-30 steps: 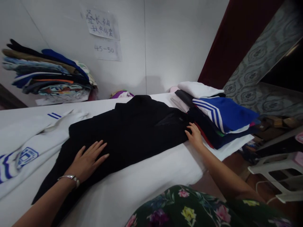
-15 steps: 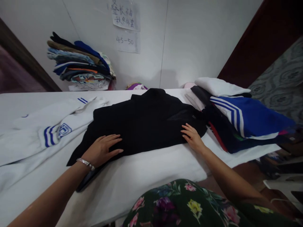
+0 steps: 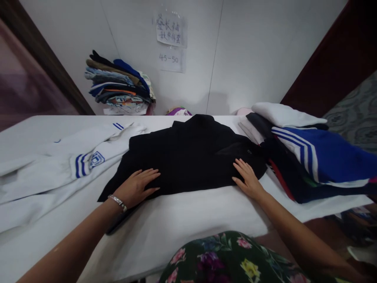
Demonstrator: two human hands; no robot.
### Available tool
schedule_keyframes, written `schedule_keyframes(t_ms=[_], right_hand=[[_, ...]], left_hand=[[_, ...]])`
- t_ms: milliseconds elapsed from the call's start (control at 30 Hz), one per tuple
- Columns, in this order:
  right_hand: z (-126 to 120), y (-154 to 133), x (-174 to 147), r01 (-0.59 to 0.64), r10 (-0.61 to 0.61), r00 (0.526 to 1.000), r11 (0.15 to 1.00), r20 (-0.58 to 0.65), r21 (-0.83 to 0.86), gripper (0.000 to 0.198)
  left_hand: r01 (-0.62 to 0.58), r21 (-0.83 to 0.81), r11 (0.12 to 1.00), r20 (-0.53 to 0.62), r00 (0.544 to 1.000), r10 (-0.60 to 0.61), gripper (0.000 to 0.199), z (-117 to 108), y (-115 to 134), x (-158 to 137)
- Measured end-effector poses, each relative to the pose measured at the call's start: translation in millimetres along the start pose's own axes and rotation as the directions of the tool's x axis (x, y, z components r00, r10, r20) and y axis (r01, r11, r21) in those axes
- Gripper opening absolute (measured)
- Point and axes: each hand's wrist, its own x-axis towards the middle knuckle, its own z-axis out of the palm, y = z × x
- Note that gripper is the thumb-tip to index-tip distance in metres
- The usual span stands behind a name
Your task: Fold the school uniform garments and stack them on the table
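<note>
A black garment (image 3: 188,157) lies spread on the white-covered table (image 3: 188,220) in front of me, with a small light mark near its right end. My left hand (image 3: 137,188) rests palm down on its lower left part, fingers stretched out. Toward the right end, my right hand (image 3: 247,179) lies flat on the near edge, its fingers apart. A dark flap of cloth (image 3: 120,220) hangs out below my left wrist. To the left lies a white garment (image 3: 53,165) with blue stripes and a blue badge.
Several folded clothes (image 3: 120,84) are piled at the back left against the wall. On the right is another stack, with a blue striped garment (image 3: 338,153) and a white one (image 3: 287,114) on top. Handwritten paper signs (image 3: 171,29) hang on the wall.
The view has shifted left, so everything appears further right. Both hands remain on the black garment in nearly the same places; my right fingers look slightly more upright.
</note>
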Motion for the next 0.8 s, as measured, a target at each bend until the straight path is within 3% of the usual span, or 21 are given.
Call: schedule_keyframes(t_ms=[167,333,500,633,700,800], right_hand=[[-3,-13,3,0.117,-0.118,0.992,0.993,-0.032,-0.032,0.071],[-2,-8,11,0.154,-0.155,0.988,0.988,-0.016,-0.028,0.077],[-4,-2,12,0.227,-0.225,0.973,0.973,-0.043,0.049,0.071],[-3,2,11,0.257,-0.249,0.965,0.959,-0.078,0.121,0.062],[-1,5,12,0.253,-0.246,0.967,0.954,-0.063,0.160,0.059],[0,11,13,0.230,-0.226,0.973,0.950,-0.046,0.213,0.054]], left_hand=[[0.090,-0.092,0.992,-0.018,0.996,-0.092,0.048,-19,1,3],[0.176,-0.048,0.983,-0.085,0.980,-0.180,0.041,-38,-2,13],[0.201,0.049,0.978,-0.213,0.959,-0.186,0.036,-46,-12,21],[0.255,0.051,0.966,-0.253,0.939,-0.235,0.039,-46,-18,22],[0.225,0.027,0.974,-0.255,0.944,-0.211,0.045,-45,-19,22],[0.063,0.020,0.998,-0.242,0.969,-0.056,0.062,-42,-18,20]])
